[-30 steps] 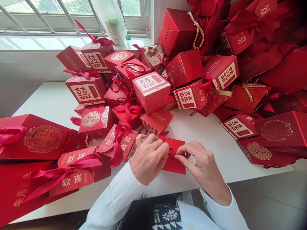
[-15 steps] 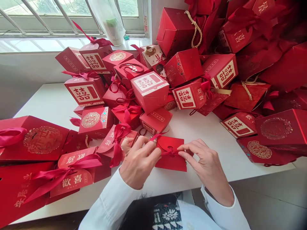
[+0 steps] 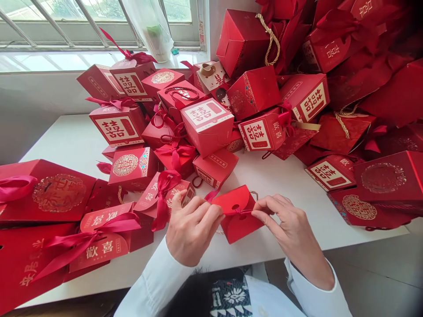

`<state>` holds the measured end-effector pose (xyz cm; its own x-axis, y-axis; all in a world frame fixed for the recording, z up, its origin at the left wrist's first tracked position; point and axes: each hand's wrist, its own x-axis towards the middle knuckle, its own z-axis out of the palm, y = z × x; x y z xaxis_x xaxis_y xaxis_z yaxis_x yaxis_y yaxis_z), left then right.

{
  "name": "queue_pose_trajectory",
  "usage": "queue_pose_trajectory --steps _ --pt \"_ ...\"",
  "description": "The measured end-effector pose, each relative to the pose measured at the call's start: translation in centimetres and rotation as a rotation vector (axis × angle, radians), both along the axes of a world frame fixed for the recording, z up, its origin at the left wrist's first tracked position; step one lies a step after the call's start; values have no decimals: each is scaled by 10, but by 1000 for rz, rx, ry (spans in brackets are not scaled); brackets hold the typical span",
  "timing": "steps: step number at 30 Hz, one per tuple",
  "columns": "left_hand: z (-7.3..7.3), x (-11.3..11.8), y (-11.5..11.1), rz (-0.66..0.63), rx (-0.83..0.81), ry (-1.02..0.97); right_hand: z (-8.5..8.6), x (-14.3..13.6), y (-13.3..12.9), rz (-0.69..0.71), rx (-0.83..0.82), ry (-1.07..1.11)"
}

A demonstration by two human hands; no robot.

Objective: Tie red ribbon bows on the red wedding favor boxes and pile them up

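Note:
Between my hands a small red gift box [image 3: 243, 229] rests tilted on the white table, its rounded flap facing me. A thin magenta ribbon [image 3: 238, 211] runs across the flap near its holes. My right hand [image 3: 286, 226] pinches the ribbon's right end between thumb and fingertips. At the box's left side my left hand [image 3: 194, 229] is closed on the ribbon's other end, part of which sticks out past the fingers. Twisted gold cord shows beside the box. Left of my left hand lies a box with a magenta bow [image 3: 164, 193].
Red gift boxes with bows and cords crowd the white table [image 3: 284, 180]. A larger heap [image 3: 346, 66] rises at the back right, and big red boxes [image 3: 59, 191] stand at the left. A cup in a plastic bag [image 3: 158, 44] stands on the windowsill.
The small box has turned and tilted, showing more of its front. My hands have drawn the ribbon tauter across the flap, the right hand moving slightly rightward.

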<state>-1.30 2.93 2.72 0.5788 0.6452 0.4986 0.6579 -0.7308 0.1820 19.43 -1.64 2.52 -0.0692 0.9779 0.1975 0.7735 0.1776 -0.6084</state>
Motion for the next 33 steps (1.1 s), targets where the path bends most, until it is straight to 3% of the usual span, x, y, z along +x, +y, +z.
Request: queue_pose_trajectory --steps 3,8,13,20,28,31,33 --pt "2 0 -5 32 -5 -11 2 3 -1 5 16 1" --pt "-6 -4 -9 89 -39 71 -5 5 0 12 -70 -16" --pt "-8 -14 -18 98 36 55 -9 10 0 99 -41 -27" --pt "-15 -32 -38 143 -143 85 -7 12 0 86 -49 -42" --pt "3 -46 -62 48 -148 -94 -12 10 -4 66 -87 -8" --pt "2 -52 -63 97 -69 14 -12 10 -5 66 -81 -15" --pt "-1 -53 -63 101 -125 114 -12 10 -5 67 -76 -17"
